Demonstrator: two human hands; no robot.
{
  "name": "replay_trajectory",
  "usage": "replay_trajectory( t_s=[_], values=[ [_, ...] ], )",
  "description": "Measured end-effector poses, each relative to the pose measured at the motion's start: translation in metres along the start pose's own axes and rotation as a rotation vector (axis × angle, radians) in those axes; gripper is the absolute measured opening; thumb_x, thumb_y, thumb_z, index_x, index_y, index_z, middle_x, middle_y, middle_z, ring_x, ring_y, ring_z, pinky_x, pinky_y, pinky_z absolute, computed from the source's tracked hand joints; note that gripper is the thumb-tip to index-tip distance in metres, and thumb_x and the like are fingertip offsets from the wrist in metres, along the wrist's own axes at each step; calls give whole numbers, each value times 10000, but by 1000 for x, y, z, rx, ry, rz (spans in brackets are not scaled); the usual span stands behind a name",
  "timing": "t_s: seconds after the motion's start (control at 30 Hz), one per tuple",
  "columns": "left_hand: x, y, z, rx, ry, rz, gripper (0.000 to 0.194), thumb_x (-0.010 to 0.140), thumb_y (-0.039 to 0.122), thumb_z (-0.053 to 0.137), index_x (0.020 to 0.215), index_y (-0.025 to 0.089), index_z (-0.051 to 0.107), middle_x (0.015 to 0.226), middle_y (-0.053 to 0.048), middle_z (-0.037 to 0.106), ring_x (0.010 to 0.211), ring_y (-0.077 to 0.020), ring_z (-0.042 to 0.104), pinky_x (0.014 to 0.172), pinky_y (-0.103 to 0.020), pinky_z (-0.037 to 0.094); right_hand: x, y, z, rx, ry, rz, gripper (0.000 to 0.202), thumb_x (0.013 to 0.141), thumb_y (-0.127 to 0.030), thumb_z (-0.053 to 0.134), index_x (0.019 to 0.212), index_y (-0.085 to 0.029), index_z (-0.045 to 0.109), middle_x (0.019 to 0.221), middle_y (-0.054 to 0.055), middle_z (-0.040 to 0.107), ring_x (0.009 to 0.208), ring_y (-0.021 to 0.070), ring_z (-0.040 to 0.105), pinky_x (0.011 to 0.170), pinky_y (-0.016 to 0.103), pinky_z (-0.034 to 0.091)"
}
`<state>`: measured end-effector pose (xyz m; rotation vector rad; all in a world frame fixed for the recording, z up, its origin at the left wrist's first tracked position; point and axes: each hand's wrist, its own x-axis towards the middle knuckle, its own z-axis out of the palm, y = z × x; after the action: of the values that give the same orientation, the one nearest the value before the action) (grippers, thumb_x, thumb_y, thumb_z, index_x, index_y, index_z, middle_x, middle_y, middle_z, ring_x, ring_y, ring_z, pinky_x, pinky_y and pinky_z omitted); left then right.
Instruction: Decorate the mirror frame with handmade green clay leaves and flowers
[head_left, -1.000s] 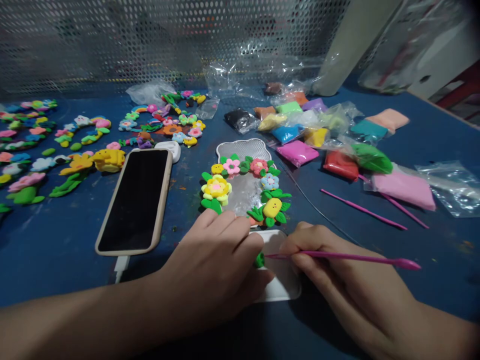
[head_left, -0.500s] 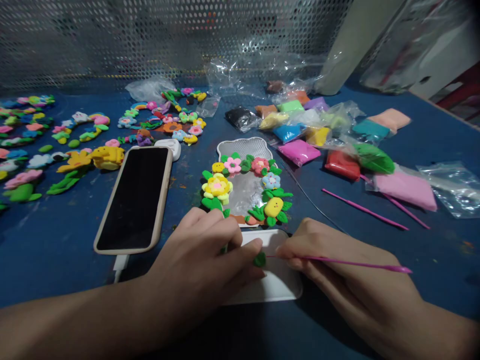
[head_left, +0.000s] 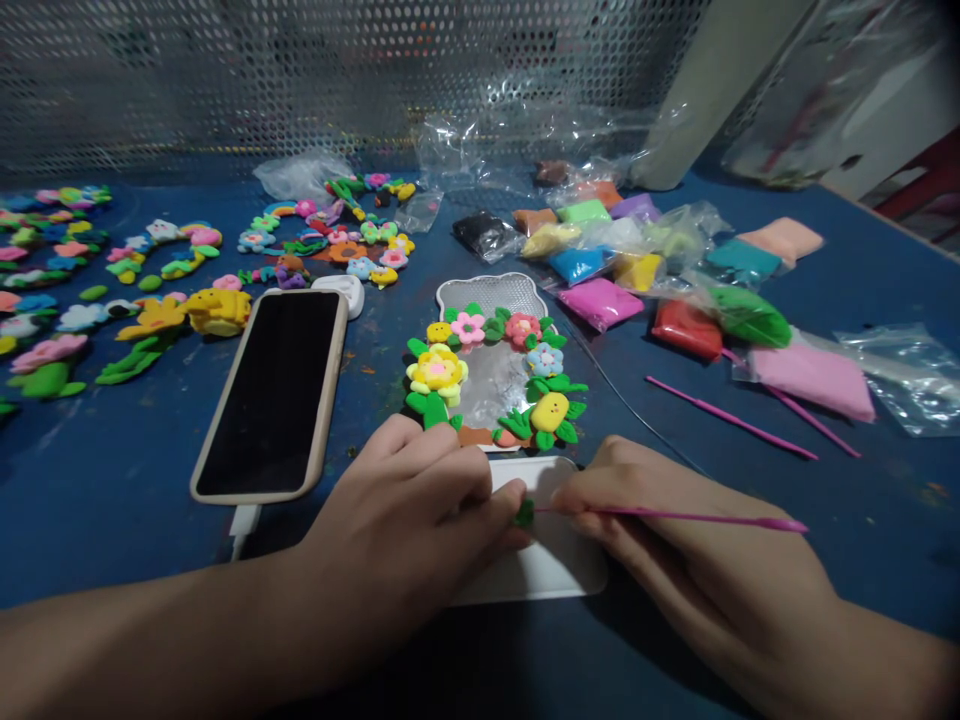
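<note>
Between the thumb and fingers of my left hand [head_left: 420, 505] is a small dark green clay leaf [head_left: 524, 513], partly hidden by the thumb. My right hand [head_left: 675, 550] pinches a thin pink modelling tool [head_left: 697, 516] like a pen, its fine tip touching or very near the leaf. Both hands are over a white rectangular board [head_left: 559, 575]. Just beyond it lies a mirror [head_left: 491, 385] framed with clay flowers, leaves and a yellow smiling piece [head_left: 549, 411].
A phone [head_left: 274, 395] on a white cable lies left, beside colourful clay pieces [head_left: 161, 315]. Bagged clay packs [head_left: 600, 303] are heaped at back right, near more pink tools [head_left: 731, 418]. A perforated metal panel [head_left: 337, 80] stands behind the blue table [head_left: 105, 520].
The pink tool's back end has dropped and shifted slightly left. Less of the green leaf shows now, turned under my left thumb. The whole view has shifted very slightly.
</note>
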<state>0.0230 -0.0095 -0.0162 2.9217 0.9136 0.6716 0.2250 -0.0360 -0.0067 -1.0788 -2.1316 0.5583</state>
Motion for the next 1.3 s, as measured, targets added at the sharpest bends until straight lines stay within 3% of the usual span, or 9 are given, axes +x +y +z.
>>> replay_trajectory(
  t_s=[0.47,0.73,1.07,1.3],
  values=[
    [2,-1,1,10,37,27,139,895,202,490,866,202,625,617,55,513,570,-116,390,573,-295,239,1,-1,2,-14,-47,-101,205,846,-30,404,873,-145,571,653,-2,551,605,95,501,587,178,445],
    [1,-1,2,-16,58,31,112,879,236,528,860,201,632,628,49,532,576,-118,419,565,-315,246,1,-2,-4,-15,7,19,193,813,-36,443,849,-183,562,680,-11,596,631,81,550,577,147,457],
    [1,-2,1,-1,43,38,159,902,221,485,890,197,641,635,45,535,580,-126,416,569,-321,247,2,-3,3,-26,-14,-27,177,829,-64,448,809,-163,594,646,-9,591,586,72,549,552,144,462],
    [0,-1,1,4,45,41,170,901,233,486,867,199,649,625,44,526,572,-126,409,568,-320,246,0,-1,4,-11,-50,-16,185,842,-54,428,820,-171,570,705,8,618,642,88,569,615,171,479]
  ],
)
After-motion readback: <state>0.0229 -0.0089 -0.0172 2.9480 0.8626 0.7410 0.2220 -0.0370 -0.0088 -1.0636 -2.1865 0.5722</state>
